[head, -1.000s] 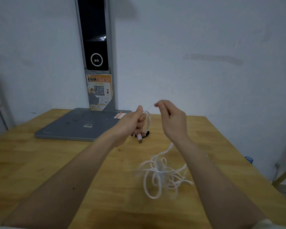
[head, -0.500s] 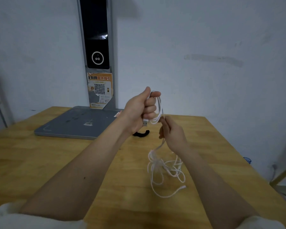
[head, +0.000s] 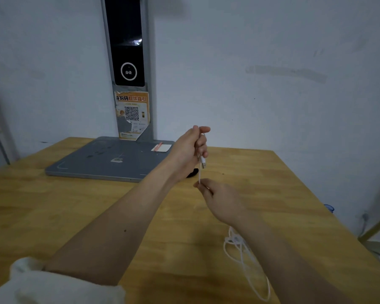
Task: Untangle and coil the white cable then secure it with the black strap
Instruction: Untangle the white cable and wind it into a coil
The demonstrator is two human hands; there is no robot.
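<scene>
White fleecy sleeve cuff (head: pixel 59 284) is showing at the near left edge, pushed up the bare left forearm. Beside the right forearm, loose loops of the one thin white cable (head: pixel 244 257) are lying tangled on the light wooden table (head: pixel 53 216), partly hidden behind that arm. Farther out, the right hand (head: pixel 222 200) is pinching the cable between thumb and fingertips, just below the other hand. A short stretch of cable is running straight up from that pinch to the left hand (head: pixel 189 150), which is curling round the cable in a fist, thumb on top, with the metal-tipped plug (head: pixel 203 163) hanging out beneath its fingers. Behind the left wrist, one small black strap (head: pixel 193 172) is lying on the table, mostly hidden. Beyond it, one flat grey metal base plate (head: pixel 101 159) is sitting on the tabletop, carrying a small white card (head: pixel 161 147), and a grey upright post with a black screen panel (head: pixel 127 51) and an orange QR-code sticker (head: pixel 132 115) is rising against the pale wall (head: pixel 272 62). No containers are showing clearly.
</scene>
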